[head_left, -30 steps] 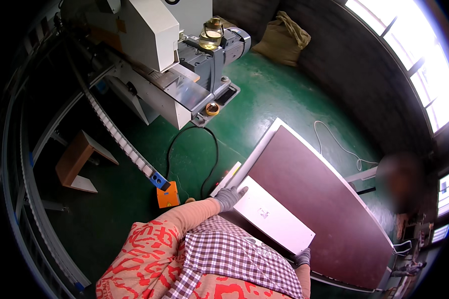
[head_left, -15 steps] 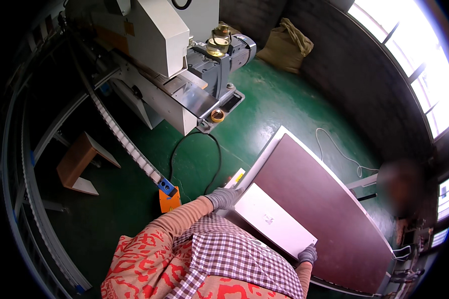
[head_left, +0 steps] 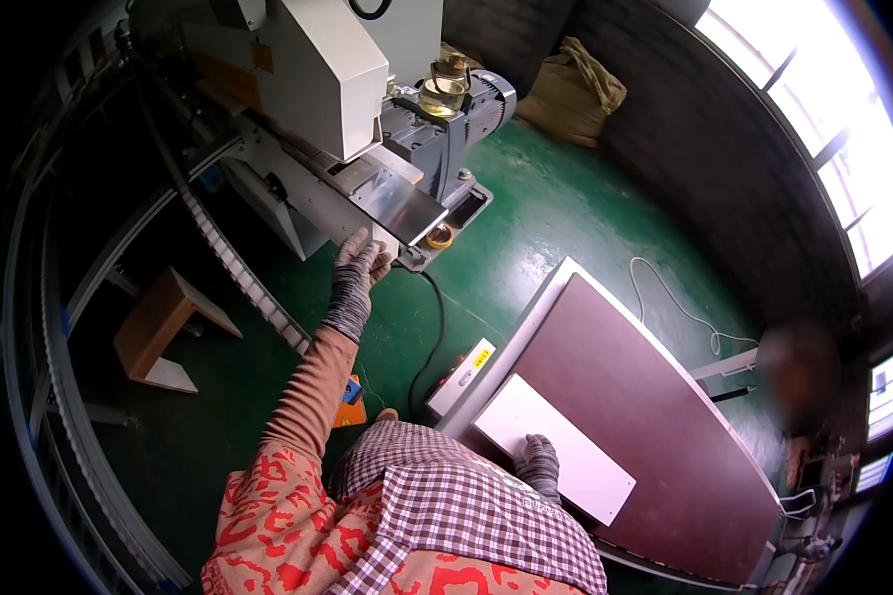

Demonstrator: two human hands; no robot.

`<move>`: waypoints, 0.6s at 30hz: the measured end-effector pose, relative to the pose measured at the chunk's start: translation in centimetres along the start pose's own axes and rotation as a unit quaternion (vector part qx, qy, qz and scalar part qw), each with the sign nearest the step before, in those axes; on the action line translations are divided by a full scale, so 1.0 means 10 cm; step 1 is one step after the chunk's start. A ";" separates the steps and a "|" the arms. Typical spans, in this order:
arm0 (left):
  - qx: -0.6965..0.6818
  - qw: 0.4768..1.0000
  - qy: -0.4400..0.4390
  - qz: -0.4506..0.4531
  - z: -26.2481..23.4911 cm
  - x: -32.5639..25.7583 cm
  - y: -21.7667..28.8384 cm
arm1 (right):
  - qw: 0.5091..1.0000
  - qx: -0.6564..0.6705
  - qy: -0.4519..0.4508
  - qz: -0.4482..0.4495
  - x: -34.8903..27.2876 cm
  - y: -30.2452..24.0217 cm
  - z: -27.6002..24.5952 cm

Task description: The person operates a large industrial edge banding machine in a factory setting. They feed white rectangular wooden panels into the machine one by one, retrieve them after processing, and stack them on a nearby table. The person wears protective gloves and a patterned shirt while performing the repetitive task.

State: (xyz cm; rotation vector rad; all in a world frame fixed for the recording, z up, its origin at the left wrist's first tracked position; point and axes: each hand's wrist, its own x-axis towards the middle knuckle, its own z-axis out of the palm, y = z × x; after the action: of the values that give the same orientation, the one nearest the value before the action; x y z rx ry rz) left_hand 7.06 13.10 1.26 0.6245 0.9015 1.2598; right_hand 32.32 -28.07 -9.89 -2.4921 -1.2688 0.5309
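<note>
The white panel (head_left: 556, 448), pinned flat on the brown desk (head_left: 665, 436) under the right hand (head_left: 538, 464), could be dragged off if the left hand (head_left: 355, 283), fingers spread at the machine's metal plate (head_left: 392, 198), is overreached.

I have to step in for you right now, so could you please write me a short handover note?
Left hand: gloved, stretched out to the metal plate at the grey machine, fingers spread, holding nothing.
Right hand: gloved, flat on the white board.
The board lies on the brown table, near its front edge.
Done: board laid flat on the table.
Left: board has not reached the machine.
</note>
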 end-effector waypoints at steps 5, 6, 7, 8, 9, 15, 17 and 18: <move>-0.051 0.995 0.077 0.023 -0.42 0.54 0.31 | 0.999 -0.041 -0.016 -0.015 -0.01 0.03 0.05; -0.057 0.994 0.096 0.024 -0.44 0.61 0.38 | 0.999 -0.039 -0.018 -0.008 -0.01 0.02 0.06; -0.062 0.992 0.111 0.024 -0.49 0.70 0.41 | 0.999 -0.037 -0.020 0.000 -0.01 0.02 0.07; -0.067 0.990 0.125 0.024 -0.52 0.79 0.44 | 0.999 -0.035 -0.022 0.007 -0.01 0.01 0.07; -0.045 0.990 0.129 0.017 -0.55 0.86 0.47 | 0.999 -0.039 -0.024 0.015 0.00 -0.01 0.07; -0.023 0.995 0.094 -0.039 -0.99 1.56 0.52 | 0.998 0.025 -0.019 0.045 0.04 0.08 0.18; -0.021 0.995 0.086 -0.048 -0.92 1.58 0.56 | 0.981 0.163 -0.006 0.101 0.09 0.45 0.48; -0.016 0.994 0.094 -0.053 -0.88 1.58 0.61 | 0.970 0.210 0.000 0.122 0.10 0.53 0.54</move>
State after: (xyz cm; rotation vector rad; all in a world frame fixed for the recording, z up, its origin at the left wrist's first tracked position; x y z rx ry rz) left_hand -2.70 29.15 -1.97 0.4311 1.0539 1.2498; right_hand 34.23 -29.77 -17.10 -2.2873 -0.7517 0.7670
